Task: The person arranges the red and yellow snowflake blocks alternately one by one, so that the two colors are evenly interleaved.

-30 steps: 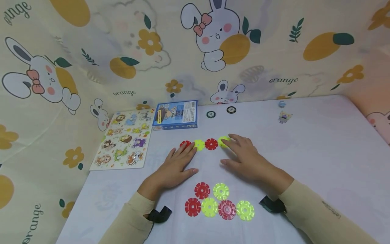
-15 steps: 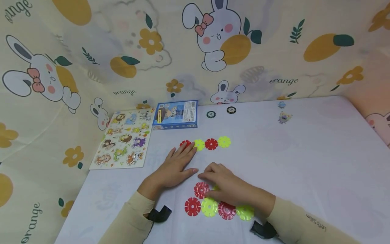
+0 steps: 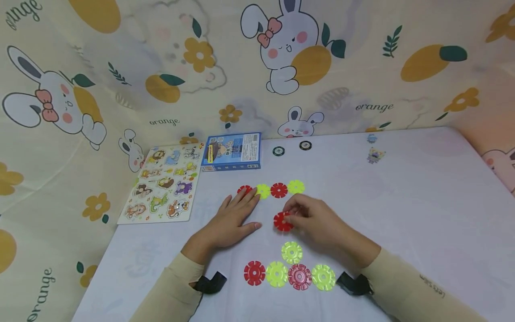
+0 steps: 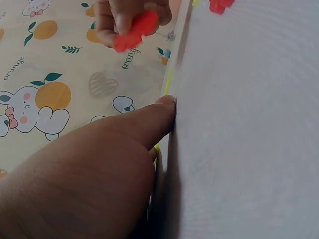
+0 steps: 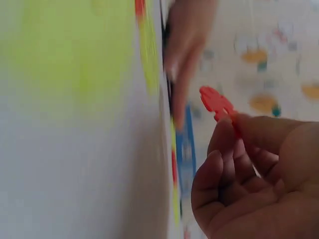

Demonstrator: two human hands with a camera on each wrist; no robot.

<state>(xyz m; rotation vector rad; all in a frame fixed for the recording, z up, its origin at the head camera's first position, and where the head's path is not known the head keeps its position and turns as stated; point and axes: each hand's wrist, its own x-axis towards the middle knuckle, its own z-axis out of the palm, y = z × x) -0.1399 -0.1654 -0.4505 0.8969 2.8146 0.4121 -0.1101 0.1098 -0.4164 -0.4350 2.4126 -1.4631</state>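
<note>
My right hand (image 3: 318, 219) pinches a red snowflake disc (image 3: 282, 222) between thumb and fingers; the right wrist view shows this red disc (image 5: 215, 101) tilted and held off the table. My left hand (image 3: 229, 223) lies flat with its fingers spread, fingertips on the left end of the far row and partly covering a red disc (image 3: 243, 190). Along that row follow a yellow-green disc (image 3: 263, 191), another red disc (image 3: 279, 190) and a yellow-green disc (image 3: 296, 187). Closer to me, a lone yellow-green disc (image 3: 291, 252) lies above a near row of alternating red (image 3: 254, 273) and yellow-green discs (image 3: 276, 273).
An animal puzzle board (image 3: 162, 185) and a blue box (image 3: 232, 152) stand at the back left. Two dark round chips (image 3: 279, 151) lie behind the far row. Small figures (image 3: 376, 155) sit at the back right, before the patterned cloth backdrop (image 3: 354, 62).
My right hand went from the far row down to the near discs, picked up the upper red disc and carried it up between the rows. The left hand has stayed in place.
</note>
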